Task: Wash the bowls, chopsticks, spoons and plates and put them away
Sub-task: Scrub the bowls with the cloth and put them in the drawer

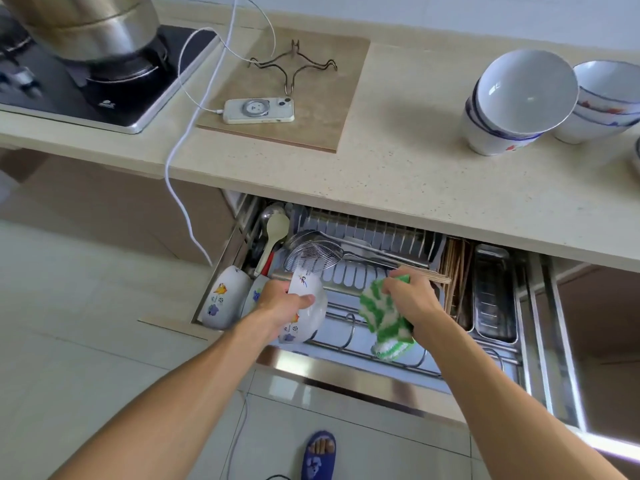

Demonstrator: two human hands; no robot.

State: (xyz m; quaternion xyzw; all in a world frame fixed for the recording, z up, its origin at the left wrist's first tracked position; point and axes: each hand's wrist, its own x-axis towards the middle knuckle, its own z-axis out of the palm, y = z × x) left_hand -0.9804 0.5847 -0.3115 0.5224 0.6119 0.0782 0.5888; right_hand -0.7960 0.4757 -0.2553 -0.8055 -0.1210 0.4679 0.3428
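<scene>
White printed ceramic bowl point(306, 311), partly hidden, gripped by left hand point(282, 301); right hand point(410, 294) clutches green-white knitted cloth point(384, 320); blurred steel pot point(90, 22) cut off.

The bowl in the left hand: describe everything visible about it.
The bowl is white and glossy, ceramic by its look, with small coloured cartoon prints on its outer wall. It is tipped on its side, and its opening cannot be seen. The left hand grips it by the rim, thumb across the outside. It hangs above the wire rack of the open drawer, just right of two like-patterned bowls standing on edge there. Whether it touches the rack cannot be told.
</scene>
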